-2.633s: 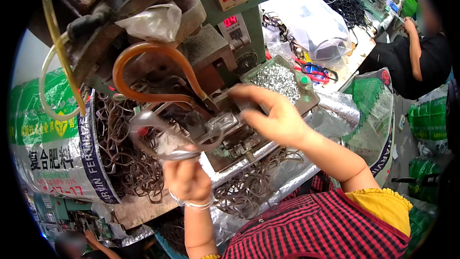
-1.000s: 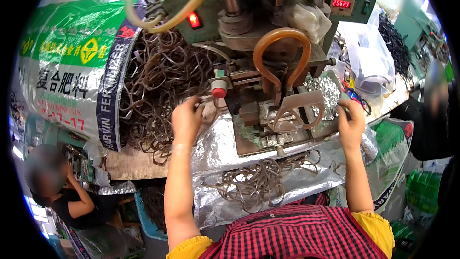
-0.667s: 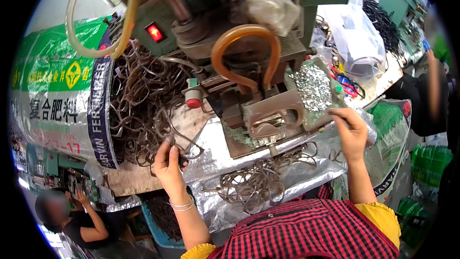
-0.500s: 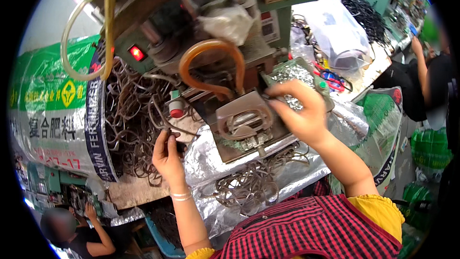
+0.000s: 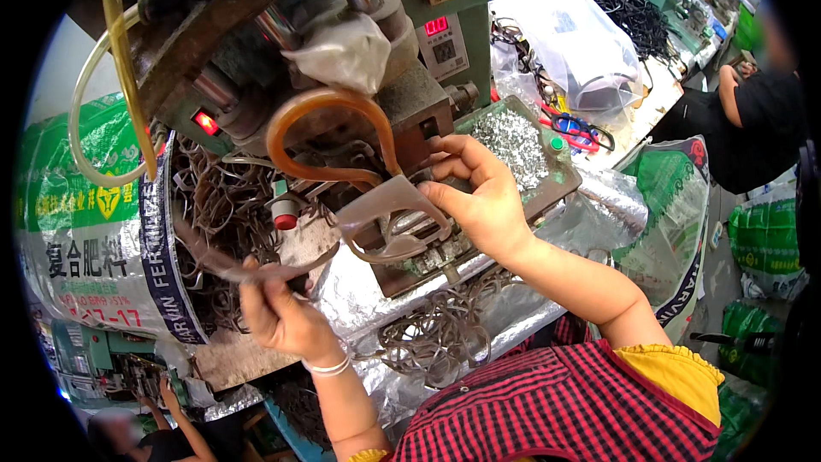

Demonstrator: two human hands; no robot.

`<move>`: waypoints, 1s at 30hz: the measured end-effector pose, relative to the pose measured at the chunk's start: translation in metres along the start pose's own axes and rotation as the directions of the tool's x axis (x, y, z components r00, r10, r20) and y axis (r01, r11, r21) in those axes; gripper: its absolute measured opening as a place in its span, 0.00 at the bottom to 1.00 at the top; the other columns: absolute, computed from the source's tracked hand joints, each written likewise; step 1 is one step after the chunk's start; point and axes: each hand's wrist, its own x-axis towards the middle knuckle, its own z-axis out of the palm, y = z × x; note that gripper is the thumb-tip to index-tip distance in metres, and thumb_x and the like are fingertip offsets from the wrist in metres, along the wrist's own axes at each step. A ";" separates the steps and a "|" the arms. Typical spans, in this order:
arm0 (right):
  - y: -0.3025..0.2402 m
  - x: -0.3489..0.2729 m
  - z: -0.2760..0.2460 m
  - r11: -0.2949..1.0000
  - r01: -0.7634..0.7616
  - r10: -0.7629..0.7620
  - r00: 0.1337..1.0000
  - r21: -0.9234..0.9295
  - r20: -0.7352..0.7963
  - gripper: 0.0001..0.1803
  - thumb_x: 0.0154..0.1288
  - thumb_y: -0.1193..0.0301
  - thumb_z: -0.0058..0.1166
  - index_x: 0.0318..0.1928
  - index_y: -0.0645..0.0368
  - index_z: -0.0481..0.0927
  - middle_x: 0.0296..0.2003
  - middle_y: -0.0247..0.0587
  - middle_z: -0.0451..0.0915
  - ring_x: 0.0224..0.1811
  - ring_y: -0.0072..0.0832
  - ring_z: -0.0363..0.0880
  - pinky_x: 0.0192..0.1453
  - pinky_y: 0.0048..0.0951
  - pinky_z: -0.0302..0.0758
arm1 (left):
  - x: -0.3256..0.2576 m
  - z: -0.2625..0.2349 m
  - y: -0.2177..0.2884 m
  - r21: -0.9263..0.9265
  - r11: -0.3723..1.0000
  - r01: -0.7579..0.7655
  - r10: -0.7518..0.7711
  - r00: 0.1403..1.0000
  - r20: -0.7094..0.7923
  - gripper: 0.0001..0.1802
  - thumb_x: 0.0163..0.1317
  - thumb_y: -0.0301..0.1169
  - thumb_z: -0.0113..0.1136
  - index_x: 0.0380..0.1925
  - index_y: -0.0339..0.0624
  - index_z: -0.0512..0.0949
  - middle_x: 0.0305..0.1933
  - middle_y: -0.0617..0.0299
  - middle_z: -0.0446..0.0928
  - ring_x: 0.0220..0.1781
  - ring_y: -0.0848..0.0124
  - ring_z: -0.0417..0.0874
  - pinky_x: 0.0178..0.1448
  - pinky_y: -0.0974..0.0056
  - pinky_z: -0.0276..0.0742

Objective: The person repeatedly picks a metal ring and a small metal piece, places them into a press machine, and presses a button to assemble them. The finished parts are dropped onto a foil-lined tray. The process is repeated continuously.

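Left hand (image 5: 282, 312) grip pinches a brown strap (image 5: 248, 269); right hand (image 5: 479, 201) fingers spread beside a green tray (image 5: 560, 180) of metal bits (image 5: 513, 137).

Left hand (image 5: 278, 312) fingertips hidden behind brown strap piece (image 5: 256, 269). Right hand (image 5: 479, 201) fingertips tucked out of sight at machine (image 5: 359, 120). Blurred co-worker (image 5: 753, 111) at right rim.

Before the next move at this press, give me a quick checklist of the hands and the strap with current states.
1. Left hand grips the brown strap: ok.
2. Right hand fingers on the strap loop at the jig: ok.
3. Fingers away from under the press head: cannot tell.
4. Loop seated flat in the jig: cannot tell.
5. Tray of metal clips near the right hand: ok.
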 end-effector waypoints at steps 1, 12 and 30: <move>-0.003 0.001 0.000 0.997 -0.054 0.053 0.998 0.055 0.019 0.24 0.58 0.80 0.62 0.56 0.68 0.74 0.40 0.37 0.82 0.44 0.19 0.79 0.53 0.22 0.74 | 0.010 0.006 0.013 -0.081 0.986 -0.146 0.149 0.988 0.030 0.16 0.70 0.21 0.53 0.56 0.31 0.77 0.35 0.57 0.80 0.32 0.74 0.76 0.37 0.71 0.74; -0.036 -0.015 -0.012 0.994 0.006 0.020 0.970 -0.106 0.242 0.24 0.62 0.77 0.53 0.60 0.66 0.73 0.57 0.50 0.77 0.58 0.37 0.79 0.64 0.36 0.73 | -0.010 0.032 0.021 0.173 0.839 -0.516 0.421 0.816 0.396 0.20 0.52 0.11 0.60 0.46 0.35 0.84 0.39 0.50 0.82 0.35 0.63 0.83 0.39 0.63 0.83; 0.050 0.023 -0.115 0.397 0.115 -0.398 0.916 -0.910 -0.058 0.06 0.54 0.74 0.65 0.34 0.60 0.85 0.35 0.42 0.84 0.43 0.41 0.81 0.50 0.39 0.76 | -0.009 0.057 0.010 -0.025 0.731 -0.682 0.560 0.578 0.593 0.24 0.48 0.11 0.59 0.46 0.41 0.81 0.39 0.51 0.83 0.32 0.59 0.82 0.35 0.62 0.77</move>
